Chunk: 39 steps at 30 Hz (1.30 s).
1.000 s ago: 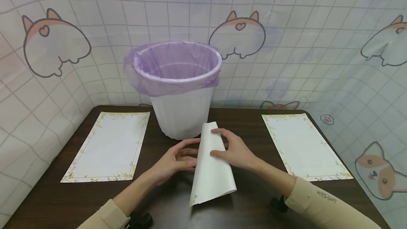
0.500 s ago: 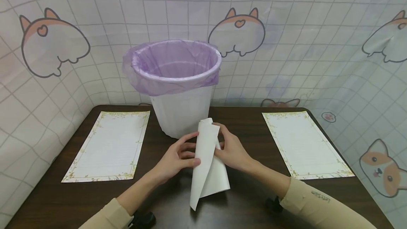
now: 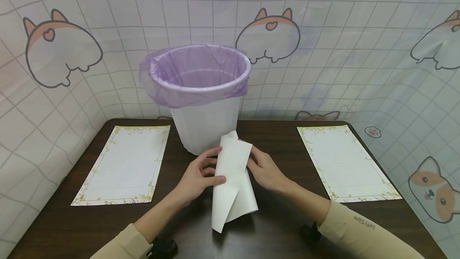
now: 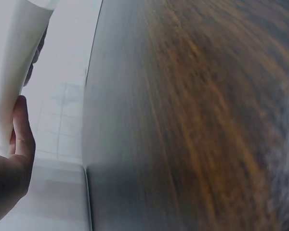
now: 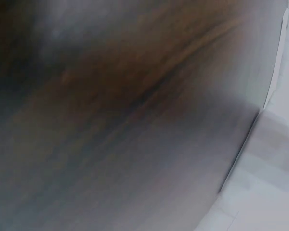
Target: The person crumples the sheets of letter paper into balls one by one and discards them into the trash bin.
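Observation:
In the head view a sheet of paper (image 3: 231, 171), curled loosely into an overlapping roll, is held upright-ish in front of the bin. My left hand (image 3: 195, 179) grips its left side, the thumb lying across the front. On the other side, my right hand (image 3: 267, 169) holds the paper's right edge, with its fingertips hidden behind the sheet. The left wrist view shows the rolled paper (image 4: 21, 53) between the fingers and thumb of the left hand (image 4: 14, 149). Neither hand nor paper appears in the right wrist view.
A white bin (image 3: 206, 127) with a purple liner (image 3: 201, 95) stands behind the paper. Bordered sheets lie flat on the dark wooden table (image 3: 273, 227): a left sheet (image 3: 125, 163) and a right sheet (image 3: 346, 163). A patterned cloth backdrop (image 3: 341, 51) surrounds the table.
The paper has been rolled over itself: one flap now overlaps another, and its top edge has turned leftward. My left thumb has come onto its front; my right thumb has slipped behind its edge.

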{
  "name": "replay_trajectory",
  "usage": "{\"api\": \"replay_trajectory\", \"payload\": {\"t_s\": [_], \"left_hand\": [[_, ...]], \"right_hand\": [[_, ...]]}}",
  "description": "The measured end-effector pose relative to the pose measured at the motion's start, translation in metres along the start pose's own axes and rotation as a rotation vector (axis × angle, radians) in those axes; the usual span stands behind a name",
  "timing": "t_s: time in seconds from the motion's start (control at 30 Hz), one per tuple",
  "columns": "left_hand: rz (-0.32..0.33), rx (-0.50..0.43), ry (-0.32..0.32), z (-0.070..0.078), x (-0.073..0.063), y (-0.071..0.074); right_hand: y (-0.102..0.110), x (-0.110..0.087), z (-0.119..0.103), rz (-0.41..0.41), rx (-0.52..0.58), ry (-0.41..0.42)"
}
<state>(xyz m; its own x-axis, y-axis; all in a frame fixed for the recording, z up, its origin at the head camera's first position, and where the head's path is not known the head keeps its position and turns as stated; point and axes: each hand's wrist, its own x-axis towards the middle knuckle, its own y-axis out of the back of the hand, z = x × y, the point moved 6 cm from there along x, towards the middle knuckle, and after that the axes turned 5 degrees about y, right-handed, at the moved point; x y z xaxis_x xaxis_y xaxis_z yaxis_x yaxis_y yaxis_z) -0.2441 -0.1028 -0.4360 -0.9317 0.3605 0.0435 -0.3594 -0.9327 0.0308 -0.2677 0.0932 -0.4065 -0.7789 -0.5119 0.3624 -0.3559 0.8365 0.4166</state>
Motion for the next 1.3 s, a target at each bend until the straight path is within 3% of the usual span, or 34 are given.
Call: {"api": "replay_trajectory", "payload": {"t_s": [0.17,0.23,0.43,0.63,1.03,1.3], "left_hand": [[0.023,-0.009,-0.003,0.0018,-0.0007,0.0041],[0.034,-0.014,-0.007,0.0027,-0.0013,0.0056],[0.057,-0.014,-0.010,0.0015,-0.0031,0.0090],[0.061,-0.008,-0.001,0.0005,-0.0035,0.0097],[0.096,0.060,-0.021,0.0048,-0.0024,0.0093],[0.138,0.063,-0.060,0.0076,0.0000,0.0050]], "right_hand": [[-0.0012,-0.0004,0.0038,-0.161,0.286,0.008],[-0.0011,-0.0019,0.0038,-0.216,0.353,0.026],[-0.0001,-0.0073,-0.0005,-0.326,0.422,0.083],[-0.0022,-0.0079,-0.0042,-0.417,0.374,0.149],[-0.0047,-0.0042,-0.0022,-0.380,0.263,0.172],[-0.0058,-0.0001,0.0004,-0.264,0.218,0.164]]}}
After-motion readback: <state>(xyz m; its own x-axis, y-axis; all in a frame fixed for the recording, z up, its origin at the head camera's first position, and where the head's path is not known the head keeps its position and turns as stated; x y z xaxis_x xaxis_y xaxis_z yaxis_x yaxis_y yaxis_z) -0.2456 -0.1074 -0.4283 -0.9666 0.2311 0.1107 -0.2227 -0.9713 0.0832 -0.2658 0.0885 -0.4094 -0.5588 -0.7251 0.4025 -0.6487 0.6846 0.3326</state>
